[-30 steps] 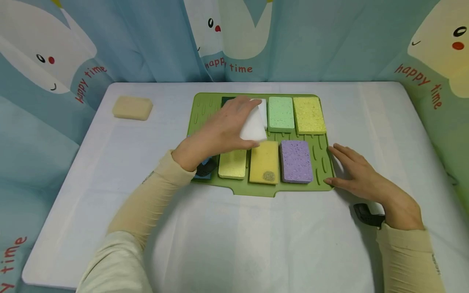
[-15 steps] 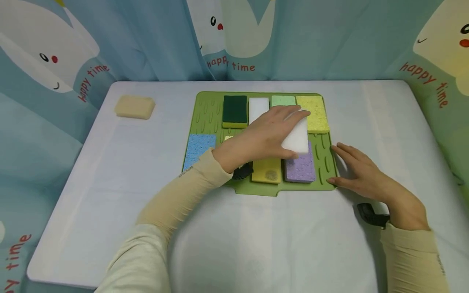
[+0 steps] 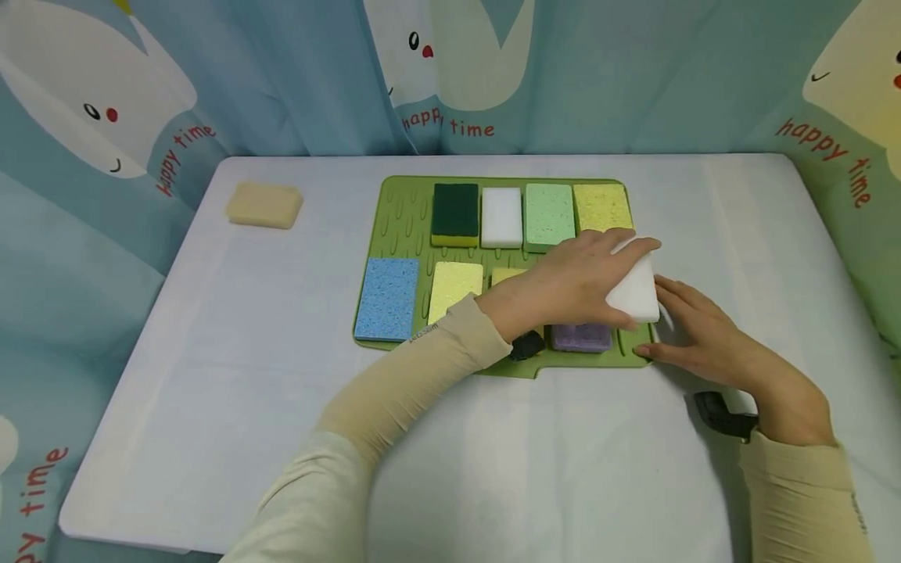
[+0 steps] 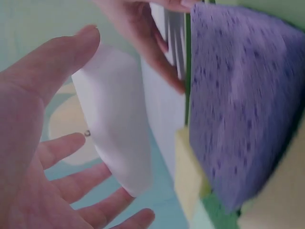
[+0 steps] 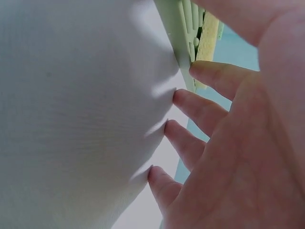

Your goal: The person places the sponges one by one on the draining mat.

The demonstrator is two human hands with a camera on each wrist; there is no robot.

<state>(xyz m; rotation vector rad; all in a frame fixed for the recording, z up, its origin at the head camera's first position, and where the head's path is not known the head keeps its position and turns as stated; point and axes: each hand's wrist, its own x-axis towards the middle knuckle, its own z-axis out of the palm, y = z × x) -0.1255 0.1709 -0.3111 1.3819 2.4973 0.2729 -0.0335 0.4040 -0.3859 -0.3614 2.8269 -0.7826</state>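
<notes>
A plain white sponge is pinched between the thumb and fingers of my left hand. It is held up above the right end of a green ridged mat. Below that hand lies a purple sponge, partly hidden in the head view but large in the left wrist view. My right hand rests at the mat's right edge, fingers spread, fingertips down on the white tabletop and thumb at the mat's corner. In the right wrist view no object is in its grasp.
Across the mat's back row lie a dark green scourer sponge, a white sponge, a mint one and a yellow one. In front are a blue sponge and yellow ones. A beige sponge lies back left.
My left hand has carried the white sponge rightward across the mat, from over the middle to its right end. The blue and dark green sponges have come into view. My right hand stays put.
</notes>
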